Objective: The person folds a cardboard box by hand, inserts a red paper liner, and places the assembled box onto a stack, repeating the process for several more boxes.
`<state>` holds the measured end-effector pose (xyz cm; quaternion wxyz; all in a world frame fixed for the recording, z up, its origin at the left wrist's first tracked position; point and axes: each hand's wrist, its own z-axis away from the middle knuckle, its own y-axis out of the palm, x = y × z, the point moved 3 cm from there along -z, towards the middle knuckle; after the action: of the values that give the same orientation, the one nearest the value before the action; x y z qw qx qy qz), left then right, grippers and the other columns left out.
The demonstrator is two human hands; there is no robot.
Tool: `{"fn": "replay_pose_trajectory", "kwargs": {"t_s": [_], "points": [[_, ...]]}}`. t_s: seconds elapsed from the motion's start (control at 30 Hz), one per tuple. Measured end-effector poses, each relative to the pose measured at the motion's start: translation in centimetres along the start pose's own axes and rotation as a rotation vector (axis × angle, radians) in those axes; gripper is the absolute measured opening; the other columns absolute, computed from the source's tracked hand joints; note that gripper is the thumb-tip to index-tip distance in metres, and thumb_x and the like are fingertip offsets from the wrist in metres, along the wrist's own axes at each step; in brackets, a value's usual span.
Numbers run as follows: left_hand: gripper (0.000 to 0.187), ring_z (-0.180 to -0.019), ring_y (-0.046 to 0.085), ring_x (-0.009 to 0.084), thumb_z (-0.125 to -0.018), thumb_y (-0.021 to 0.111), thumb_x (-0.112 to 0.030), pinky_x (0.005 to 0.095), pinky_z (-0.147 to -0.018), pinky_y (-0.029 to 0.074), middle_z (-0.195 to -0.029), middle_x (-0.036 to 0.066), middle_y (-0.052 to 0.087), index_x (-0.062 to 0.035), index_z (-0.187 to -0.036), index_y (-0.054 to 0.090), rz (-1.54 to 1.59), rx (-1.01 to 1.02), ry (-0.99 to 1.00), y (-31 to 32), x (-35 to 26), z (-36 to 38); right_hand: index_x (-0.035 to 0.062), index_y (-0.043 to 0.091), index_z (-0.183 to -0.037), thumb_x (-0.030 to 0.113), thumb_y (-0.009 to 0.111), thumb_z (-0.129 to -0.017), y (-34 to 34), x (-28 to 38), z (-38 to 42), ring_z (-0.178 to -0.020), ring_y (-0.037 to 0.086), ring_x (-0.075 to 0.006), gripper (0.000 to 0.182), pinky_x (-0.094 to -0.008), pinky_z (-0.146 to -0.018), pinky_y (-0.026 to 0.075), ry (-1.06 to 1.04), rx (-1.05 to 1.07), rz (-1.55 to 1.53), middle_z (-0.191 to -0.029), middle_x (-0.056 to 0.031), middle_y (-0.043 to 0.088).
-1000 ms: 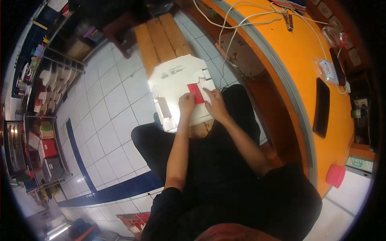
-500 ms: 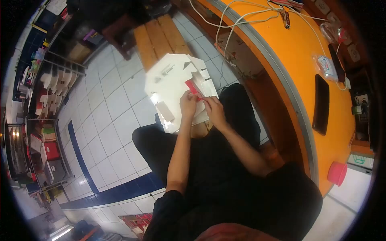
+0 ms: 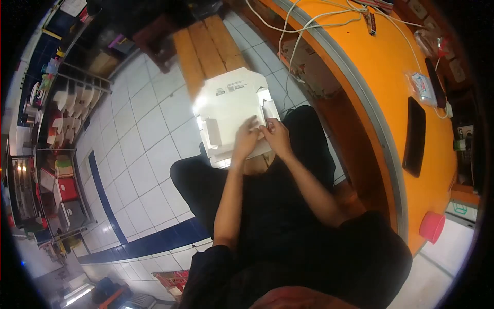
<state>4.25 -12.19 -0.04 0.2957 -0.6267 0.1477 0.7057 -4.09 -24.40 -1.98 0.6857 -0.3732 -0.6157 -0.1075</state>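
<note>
A white cardboard piece [image 3: 231,103] with folded side flaps and small dark print lies at the near end of the wooden bench [image 3: 208,49], in front of my lap. My left hand [image 3: 247,138] rests over its near part, fingers bent and slightly blurred. Close beside it, my right hand [image 3: 277,138] is at the right side flap [image 3: 269,109], its fingers closed on the cardboard edge. The fingertips of both hands nearly meet. No red surface shows between them.
An orange counter [image 3: 381,103] curves along the right, holding white cables [image 3: 303,31], a black flat object [image 3: 414,136] and a pink cup [image 3: 431,227]. Shelves with stacked cardboard [image 3: 74,105] stand at the left above a tiled floor [image 3: 146,149].
The red part between my hands is gone from view. The cardboard's right-hand flaps, earlier bent inward, now stand along its side, and its printed inner face is more exposed.
</note>
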Motion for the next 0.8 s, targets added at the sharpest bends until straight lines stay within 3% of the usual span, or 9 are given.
{"fn": "replay_pose_trajectory", "kwargs": {"t_s": [0.07, 0.13, 0.2, 0.23, 0.33, 0.4, 0.53, 0.7, 0.8], "points": [[0.042, -0.097, 0.070, 0.0261, -0.096, 0.058, -0.008, 0.0356, -0.084, 0.056, -0.122, 0.020, 0.070, 0.0010, -0.136, 0.059, -0.296, -0.236, 0.206, -3.6, -2.4, 1.3, 0.0014, 0.067, -0.108, 0.016, 0.066, -0.095, 0.3, -1.1, -0.4, -0.084, 0.069, -0.0359, 0.020, -0.0446, -0.075, 0.054, 0.038, -0.006, -0.022, -0.092, -0.0193, 0.069], [0.030, -0.095, 0.069, 0.0338, -0.095, 0.058, -0.011, 0.0424, -0.086, 0.054, -0.111, 0.022, 0.070, 0.0030, -0.121, 0.063, -0.386, -0.544, 0.212, -8.0, -3.9, 2.7, 0.0008, 0.067, -0.110, 0.014, 0.065, -0.095, 0.2, -1.8, -0.6, -0.085, 0.070, -0.0358, 0.021, -0.0445, -0.076, 0.054, 0.076, -0.020, -0.051, -0.094, -0.0193, 0.070], [0.029, -0.085, 0.067, 0.0301, -0.098, 0.060, -0.018, 0.0414, -0.079, 0.054, -0.098, 0.016, 0.068, 0.0028, -0.119, 0.062, -0.485, -0.794, 0.164, -12.3, -3.2, 4.4, -0.0004, 0.066, -0.111, 0.010, 0.063, -0.094, -0.3, -1.2, -0.8, -0.088, 0.071, -0.0353, 0.020, -0.0429, -0.079, 0.055, 0.025, -0.060, -0.040, -0.098, -0.0192, 0.071], [0.029, -0.085, 0.067, 0.0301, -0.098, 0.060, -0.018, 0.0414, -0.079, 0.054, -0.098, 0.016, 0.068, 0.0028, -0.119, 0.062, -0.492, -0.800, 0.162, -13.2, -2.8, 4.9, -0.0005, 0.066, -0.112, 0.009, 0.063, -0.095, -0.4, -1.0, -0.9, -0.088, 0.071, -0.0346, 0.020, -0.0409, -0.078, 0.056, 0.001, -0.036, -0.064, -0.098, -0.0190, 0.071], [0.049, -0.090, 0.063, 0.0193, -0.102, 0.062, -0.040, 0.0376, -0.079, 0.052, -0.099, 0.008, 0.065, 0.0003, -0.129, 0.056, 0.314, -0.380, -0.361, -14.8, 1.9, 5.9, -0.0007, 0.066, -0.113, 0.010, 0.062, -0.096, -0.6, 2.0, -0.7, -0.088, 0.071, -0.0342, 0.020, -0.0396, -0.076, 0.056, -0.128, 0.003, -0.064, -0.098, -0.0192, 0.070], [0.055, -0.095, 0.062, 0.0177, -0.101, 0.060, -0.047, 0.0364, -0.079, 0.053, -0.105, 0.008, 0.065, -0.0012, -0.132, 0.056, 0.534, -0.213, -0.262, -13.3, 1.3, 6.3, -0.0007, 0.066, -0.113, 0.010, 0.062, -0.097, -0.2, 2.3, -0.6, -0.084, 0.071, -0.0336, 0.020, -0.0398, -0.073, 0.055, -0.160, 0.024, -0.029, -0.097, -0.0194, 0.070], [0.056, -0.102, 0.063, 0.0180, -0.100, 0.060, -0.046, 0.0349, -0.080, 0.054, -0.113, 0.008, 0.065, 0.0007, -0.132, 0.057, 0.449, -0.076, -0.186, -12.9, 0.8, 6.7, -0.0007, 0.067, -0.113, 0.010, 0.063, -0.097, -0.2, 2.0, -0.1, -0.080, 0.069, -0.0328, 0.020, -0.0407, -0.071, 0.054, -0.195, 0.025, -0.001, -0.096, -0.0195, 0.069], [0.043, -0.087, 0.066, 0.0137, -0.091, 0.078, -0.026, 0.0283, -0.078, 0.054, -0.099, 0.005, 0.069, 0.0030, -0.120, 0.065, 0.386, -0.205, -0.213, -12.5, 0.3, 6.3, 0.0018, 0.067, -0.118, 0.011, 0.063, -0.097, -0.3, 3.0, 0.2, -0.084, 0.068, -0.0335, 0.024, -0.0399, -0.074, 0.054, -0.141, 0.080, 0.038, -0.102, -0.0199, 0.069], [0.045, -0.092, 0.066, 0.0145, -0.091, 0.079, -0.025, 0.0293, -0.080, 0.054, -0.105, 0.007, 0.069, 0.0043, -0.122, 0.062, 0.445, -0.296, -0.229, -11.6, 0.8, 6.2, 0.0032, 0.068, -0.120, 0.012, 0.068, -0.094, -1.0, 5.7, 1.0, -0.099, 0.067, -0.0304, 0.027, -0.0401, -0.083, 0.056, -0.249, -0.047, 0.045, -0.112, -0.0162, 0.066]]}}
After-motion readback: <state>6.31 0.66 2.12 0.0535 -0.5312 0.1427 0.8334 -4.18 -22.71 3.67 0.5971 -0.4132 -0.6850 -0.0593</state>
